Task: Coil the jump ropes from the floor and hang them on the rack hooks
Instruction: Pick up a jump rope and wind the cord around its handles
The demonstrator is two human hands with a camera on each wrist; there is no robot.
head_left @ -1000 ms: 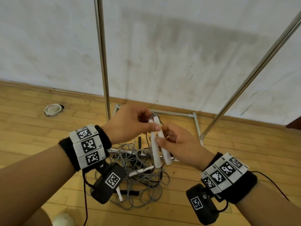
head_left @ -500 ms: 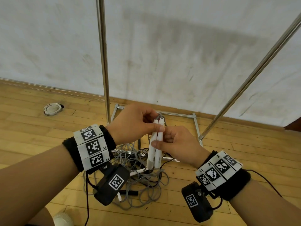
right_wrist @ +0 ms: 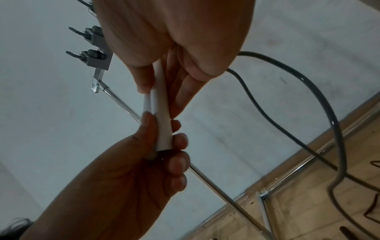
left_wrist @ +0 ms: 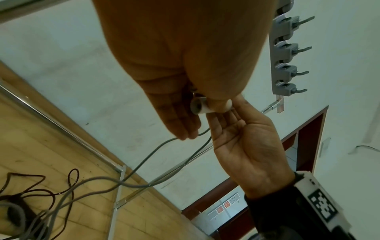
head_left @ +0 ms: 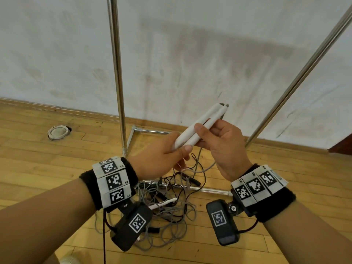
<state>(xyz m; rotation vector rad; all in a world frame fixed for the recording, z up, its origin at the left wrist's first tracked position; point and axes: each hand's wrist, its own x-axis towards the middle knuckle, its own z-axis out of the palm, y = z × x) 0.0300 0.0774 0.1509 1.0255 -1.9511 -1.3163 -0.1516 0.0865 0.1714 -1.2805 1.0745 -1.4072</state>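
Two white jump rope handles (head_left: 202, 122) lie side by side, tilted up to the right, in front of the wall. My left hand (head_left: 171, 157) grips their lower ends (right_wrist: 162, 138). My right hand (head_left: 215, 134) pinches them at mid-length between thumb and fingers (right_wrist: 144, 78). Their grey rope (head_left: 206, 168) leaves the upper tips, runs behind my right hand and drops to the tangled pile of ropes (head_left: 171, 208) on the wooden floor. In the left wrist view the handles' butt end (left_wrist: 198, 107) shows between both hands. A row of grey rack hooks (left_wrist: 287, 48) sits high on the rack.
The rack's two chrome poles (head_left: 117, 73) (head_left: 297, 79) rise on either side of my hands, and its base bars (head_left: 209, 190) lie on the floor by the pile. Another white handle (head_left: 163, 203) and black handles lie in the tangle. A round white fitting (head_left: 58, 132) sits far left.
Both hands have risen with the paired handles, which went from hanging nearly upright to tilting up toward the right. More of the grey rope has been lifted off the pile.
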